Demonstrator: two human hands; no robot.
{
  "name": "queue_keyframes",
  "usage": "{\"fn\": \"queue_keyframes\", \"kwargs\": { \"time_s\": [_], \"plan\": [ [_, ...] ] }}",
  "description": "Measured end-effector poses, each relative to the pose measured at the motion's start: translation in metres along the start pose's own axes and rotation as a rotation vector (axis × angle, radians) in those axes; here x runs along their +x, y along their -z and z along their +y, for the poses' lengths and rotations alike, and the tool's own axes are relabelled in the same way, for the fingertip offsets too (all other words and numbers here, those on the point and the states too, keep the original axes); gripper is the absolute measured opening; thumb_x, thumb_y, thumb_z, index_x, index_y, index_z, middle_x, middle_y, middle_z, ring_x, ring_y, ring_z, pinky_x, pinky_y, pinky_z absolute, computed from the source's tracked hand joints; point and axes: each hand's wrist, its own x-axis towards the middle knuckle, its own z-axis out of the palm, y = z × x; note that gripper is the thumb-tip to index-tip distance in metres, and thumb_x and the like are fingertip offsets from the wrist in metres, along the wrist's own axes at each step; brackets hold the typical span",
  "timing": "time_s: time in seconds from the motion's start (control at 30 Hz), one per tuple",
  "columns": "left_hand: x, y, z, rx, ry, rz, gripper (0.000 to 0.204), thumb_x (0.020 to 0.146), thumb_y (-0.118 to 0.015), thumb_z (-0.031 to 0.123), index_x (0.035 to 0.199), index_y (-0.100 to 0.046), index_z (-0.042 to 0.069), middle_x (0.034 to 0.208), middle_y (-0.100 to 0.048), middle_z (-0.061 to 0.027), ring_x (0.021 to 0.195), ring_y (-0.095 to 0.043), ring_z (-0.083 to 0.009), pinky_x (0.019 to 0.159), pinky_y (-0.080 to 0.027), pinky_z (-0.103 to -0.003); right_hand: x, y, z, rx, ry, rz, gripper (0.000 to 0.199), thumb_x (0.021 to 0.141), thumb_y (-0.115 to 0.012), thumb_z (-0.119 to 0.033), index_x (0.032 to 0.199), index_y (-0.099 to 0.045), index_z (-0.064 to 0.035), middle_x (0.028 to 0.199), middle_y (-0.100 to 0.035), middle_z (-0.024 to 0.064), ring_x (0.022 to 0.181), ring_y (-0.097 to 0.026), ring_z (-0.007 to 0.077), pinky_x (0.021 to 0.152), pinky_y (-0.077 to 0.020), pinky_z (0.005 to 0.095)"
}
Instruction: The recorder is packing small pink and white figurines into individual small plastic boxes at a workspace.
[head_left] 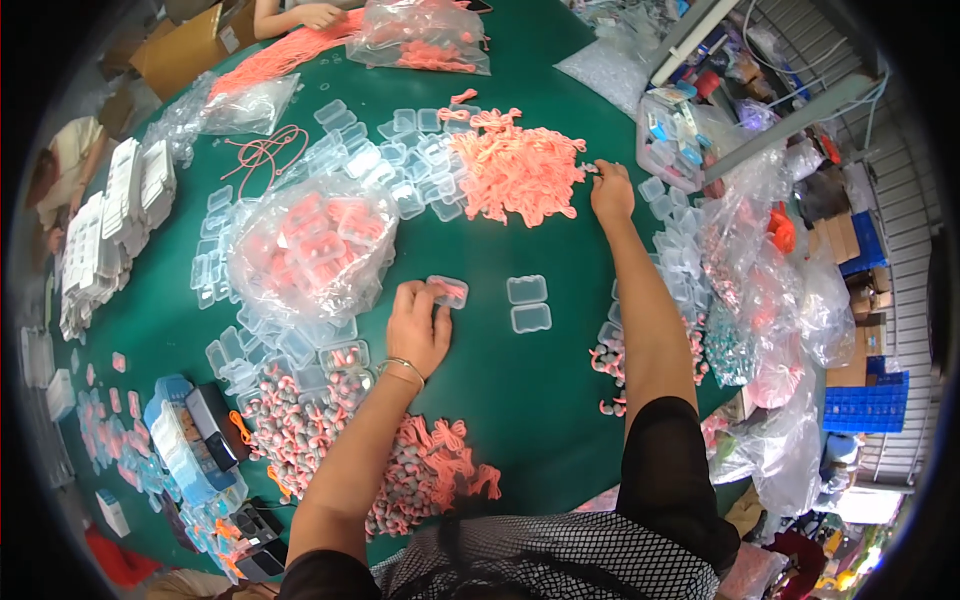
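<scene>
My left hand (418, 325) lay on the green desk (520, 400), fingers curled onto a small clear box (448, 291) holding pink cord. My right hand (611, 192), fingers loosely bent, touched the edge of the pink knot pile (515, 170).

Left hand (418, 325) on small clear case (447, 291) (pink inside); right hand (611, 192) at pink knot pile (517, 167).

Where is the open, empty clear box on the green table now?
In the head view, the empty box lies open on the green table near the centre, just right of the left hand and below the pink cord pile that the right hand touches.
</scene>
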Motion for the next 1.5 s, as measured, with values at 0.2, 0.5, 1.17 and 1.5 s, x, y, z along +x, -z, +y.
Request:
{"fn": "queue_keyframes", "kwargs": {
  "time_s": [0.2, 0.5, 1.17, 1.5],
  "plan": [
    [0.006, 0.002, 0.005, -0.034, -0.010, 0.071, 0.023, 0.079, -0.063, 0.004, 0.102, -0.061, 0.007, 0.098, -0.054, -0.0150, 0.087, -0.056, -0.0338, 0.076, -0.047, -0.042, 0.008, -0.010, -0.005, -0.132, -0.212, -0.050, 0.014, 0.085, -0.063, -0.016, 0.098, -0.069, -0.0141, 0.096, -0.064, 0.0120, 0.088, -0.064, 0.0334, 0.076, -0.0518, 0.0439],
    [0.105, -0.071, 0.015, 0.341, -0.115, -0.009, 0.017, 0.077, -0.066, 0.010, 0.090, -0.071, 0.018, 0.086, -0.063, -0.0007, 0.085, -0.059, -0.0228, 0.073, -0.041, -0.039, -0.050, 0.015, -0.025, 0.367, -0.238, -0.091, 0.011, 0.080, -0.062, -0.009, 0.088, -0.069, -0.0067, 0.078, -0.065, 0.0099, 0.071, -0.064, 0.0232, 0.064, -0.0505, 0.0342],
    [0.028, -0.064, 0.060, -0.102, -0.009, -0.214, 0.010, 0.074, -0.070, 0.008, 0.083, -0.064, 0.005, 0.078, -0.065, -0.0143, 0.068, -0.064, -0.0340, 0.061, -0.051, -0.043, -0.158, 0.131, -0.112, 0.528, 0.012, -0.511, 0.010, 0.083, -0.066, -0.004, 0.092, -0.063, -0.0046, 0.085, -0.063, 0.0112, 0.074, -0.064, 0.0254, 0.066, -0.0510, 0.0339],
    [0.002, -0.069, 0.063, 0.113, -0.073, -0.176, 0.013, 0.074, -0.070, 0.011, 0.083, -0.063, 0.005, 0.084, -0.057, -0.0112, 0.078, -0.060, -0.0307, 0.065, -0.049, -0.042, -0.179, 0.123, -0.123, 0.251, 0.330, -0.252, 0.010, 0.076, -0.068, -0.006, 0.084, -0.064, -0.0106, 0.080, -0.060, 0.0057, 0.078, -0.061, 0.0246, 0.072, -0.0445, 0.0407]
  ]
}}
